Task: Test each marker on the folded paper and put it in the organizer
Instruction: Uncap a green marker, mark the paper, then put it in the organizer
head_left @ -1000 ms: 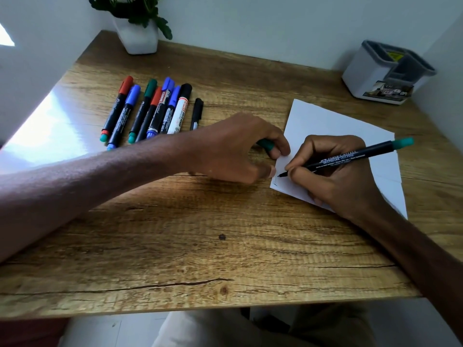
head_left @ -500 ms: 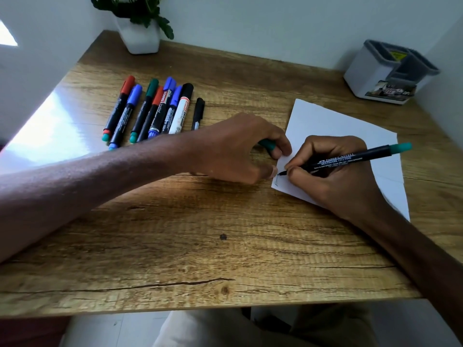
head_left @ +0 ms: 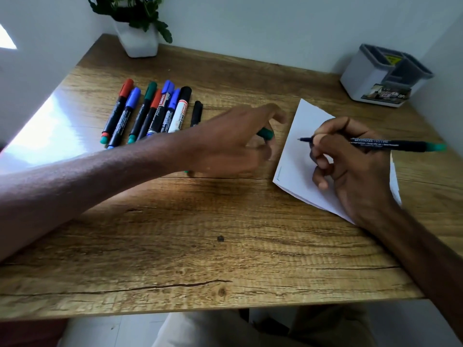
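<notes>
Uncapped marker [head_left: 390,144] over the folded paper [head_left: 295,159]
Fingers of our right hand [head_left: 350,169] pinched it, and our left hand [head_left: 233,144] curled round its cap [head_left: 266,133]. A misaimed recapping could ink our fingers. The organizer [head_left: 368,76] stood well apart, back right.

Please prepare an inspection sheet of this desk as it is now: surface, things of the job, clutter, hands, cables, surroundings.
Surface: wooden desk, dark crack near the front edge.
Job's things: folded paper flat, faint stroke near its left corner; green marker uncapped, tip over the paper; eight capped markers in a row; organizer back right, no marker seen in it.
Clutter: potted plant back left.
Grips: left hand holds the green cap; right hand holds the green marker.
Cables: nothing seen.
Surroundings: white walls; light trousers below the desk edge.
</notes>
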`<state>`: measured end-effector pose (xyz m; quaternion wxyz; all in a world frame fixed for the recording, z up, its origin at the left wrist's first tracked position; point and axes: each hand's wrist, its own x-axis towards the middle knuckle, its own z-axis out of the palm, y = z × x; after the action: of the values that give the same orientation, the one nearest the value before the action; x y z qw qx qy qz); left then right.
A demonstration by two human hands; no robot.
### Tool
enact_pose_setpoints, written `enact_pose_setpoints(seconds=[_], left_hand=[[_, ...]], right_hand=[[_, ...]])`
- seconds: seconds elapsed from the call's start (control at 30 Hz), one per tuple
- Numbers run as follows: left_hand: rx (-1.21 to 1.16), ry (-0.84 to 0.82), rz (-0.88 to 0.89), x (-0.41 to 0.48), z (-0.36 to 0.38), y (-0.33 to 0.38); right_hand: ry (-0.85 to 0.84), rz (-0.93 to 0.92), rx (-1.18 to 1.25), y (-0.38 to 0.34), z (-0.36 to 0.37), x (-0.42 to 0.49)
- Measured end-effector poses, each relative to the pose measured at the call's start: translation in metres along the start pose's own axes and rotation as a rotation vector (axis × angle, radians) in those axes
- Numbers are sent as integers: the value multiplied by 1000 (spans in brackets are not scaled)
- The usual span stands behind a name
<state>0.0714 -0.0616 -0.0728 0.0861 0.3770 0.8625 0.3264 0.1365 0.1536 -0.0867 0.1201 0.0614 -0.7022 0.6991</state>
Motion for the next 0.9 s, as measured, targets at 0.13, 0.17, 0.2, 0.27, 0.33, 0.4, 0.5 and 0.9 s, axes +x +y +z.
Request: enact_pose_setpoints(seconds=[0.13, 0.17, 0.2, 0.27, 0.33, 0.4, 0.5, 0.9], left_hand=[[-87, 111, 4, -3, 1, 1], [-99, 140, 14, -2, 2, 1], [-104, 161, 13, -2, 4, 1], [-90, 202, 2, 0, 6, 4], [-67, 260, 10, 2, 4, 6], [-94, 312, 24, 2, 3, 6], [-309, 318, -22, 4, 1, 5], [-1131, 267, -263, 2, -8, 13]], right_hand=[[62, -12, -2, -3, -1, 2], [78, -27, 1, -4, -1, 3], [84, -37, 8, -4, -1, 3], [48, -57, 44, -5, -3, 3], [-19, -61, 85, -6, -6, 4], [-46, -80, 79, -7, -7, 3], [-50, -138, 37, -8, -6, 2], [-91, -328, -71, -6, -7, -1]])
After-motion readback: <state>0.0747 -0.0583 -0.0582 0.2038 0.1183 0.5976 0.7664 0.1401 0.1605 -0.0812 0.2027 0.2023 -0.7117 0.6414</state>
